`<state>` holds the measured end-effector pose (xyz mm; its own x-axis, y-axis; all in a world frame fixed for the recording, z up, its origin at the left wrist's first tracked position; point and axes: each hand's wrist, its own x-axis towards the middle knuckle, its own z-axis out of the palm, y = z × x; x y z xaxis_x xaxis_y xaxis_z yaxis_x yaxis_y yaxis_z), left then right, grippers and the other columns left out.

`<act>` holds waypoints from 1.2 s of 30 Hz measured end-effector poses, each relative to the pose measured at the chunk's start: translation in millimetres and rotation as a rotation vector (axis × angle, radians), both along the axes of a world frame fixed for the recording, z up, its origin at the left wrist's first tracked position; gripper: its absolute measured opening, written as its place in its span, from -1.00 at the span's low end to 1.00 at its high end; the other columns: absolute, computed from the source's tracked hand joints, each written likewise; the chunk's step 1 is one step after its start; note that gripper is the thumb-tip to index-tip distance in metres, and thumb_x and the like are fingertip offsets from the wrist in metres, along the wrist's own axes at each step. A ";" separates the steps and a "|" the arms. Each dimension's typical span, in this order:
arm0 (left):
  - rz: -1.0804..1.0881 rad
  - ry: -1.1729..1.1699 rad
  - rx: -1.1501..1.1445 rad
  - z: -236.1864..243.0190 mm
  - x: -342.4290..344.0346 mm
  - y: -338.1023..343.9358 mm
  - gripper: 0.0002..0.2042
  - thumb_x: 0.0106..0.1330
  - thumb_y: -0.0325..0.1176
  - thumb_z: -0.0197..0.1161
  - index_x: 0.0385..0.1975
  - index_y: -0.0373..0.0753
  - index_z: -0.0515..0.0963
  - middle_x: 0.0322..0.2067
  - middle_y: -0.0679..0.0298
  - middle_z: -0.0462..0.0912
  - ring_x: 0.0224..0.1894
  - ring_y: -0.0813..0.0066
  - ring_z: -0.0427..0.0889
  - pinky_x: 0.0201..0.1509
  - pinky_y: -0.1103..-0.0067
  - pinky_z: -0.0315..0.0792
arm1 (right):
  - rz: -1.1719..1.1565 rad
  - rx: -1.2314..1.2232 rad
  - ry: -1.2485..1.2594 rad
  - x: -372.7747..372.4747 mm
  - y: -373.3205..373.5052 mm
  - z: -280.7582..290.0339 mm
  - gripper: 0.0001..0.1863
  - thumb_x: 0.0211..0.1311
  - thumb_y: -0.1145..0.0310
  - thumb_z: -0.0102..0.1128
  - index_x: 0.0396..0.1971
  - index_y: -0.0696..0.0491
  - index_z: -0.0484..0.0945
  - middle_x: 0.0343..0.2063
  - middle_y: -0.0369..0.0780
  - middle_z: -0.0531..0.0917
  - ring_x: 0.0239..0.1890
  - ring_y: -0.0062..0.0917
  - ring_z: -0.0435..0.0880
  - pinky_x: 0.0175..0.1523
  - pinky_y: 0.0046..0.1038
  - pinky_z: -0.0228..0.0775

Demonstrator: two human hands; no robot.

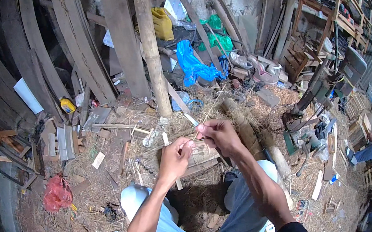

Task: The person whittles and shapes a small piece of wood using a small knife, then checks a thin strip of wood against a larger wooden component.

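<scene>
- The person's right hand (220,136) is closed around a thin, pale knife (191,119).
- The knife pokes out up and to the left, in front of the knees.
- The left hand (175,158) is curled up just beside it; one cannot tell if it holds anything.
- A tall pole (151,50) stands past the hands, near a blue bag (194,65).
</scene>
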<state>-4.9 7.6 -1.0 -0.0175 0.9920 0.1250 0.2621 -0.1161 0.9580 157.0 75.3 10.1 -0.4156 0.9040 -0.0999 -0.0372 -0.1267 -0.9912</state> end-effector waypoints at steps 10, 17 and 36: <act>-0.008 0.073 0.062 -8.5 -6.0 -1.5 -0.83 0.36 -0.36 0.06 -0.37 -0.30 0.54 -0.63 0.41 0.45 -0.55 0.72 0.35 -0.46 0.70 0.26 | 0.048 0.037 -0.058 9.1 3.3 -16.2 -0.73 0.24 0.26 0.16 -0.54 0.14 0.57 -0.76 -0.43 0.36 -0.75 -0.78 0.16 -0.64 -0.65 -0.07; 0.030 0.182 0.030 -1.6 -8.2 -5.3 -0.84 0.35 -0.36 0.08 -0.36 -0.31 0.53 -0.63 0.36 0.48 -0.54 0.68 0.37 -0.43 0.65 0.29 | -0.041 -0.083 -0.001 19.7 5.6 -1.6 -0.80 0.25 0.32 0.13 -0.40 0.16 0.58 -0.65 -0.39 0.48 -0.71 -0.80 0.21 -0.63 -0.69 -0.06; 0.028 0.159 0.035 -5.2 -8.2 -3.8 -0.88 0.33 -0.41 0.09 -0.36 -0.30 0.52 -0.64 0.31 0.50 -0.57 0.65 0.43 -0.48 0.63 0.30 | -0.149 -0.049 0.094 19.7 11.0 -5.0 -0.79 0.25 0.32 0.14 -0.46 0.15 0.59 -0.65 -0.36 0.52 -0.70 -0.79 0.25 -0.63 -0.67 -0.01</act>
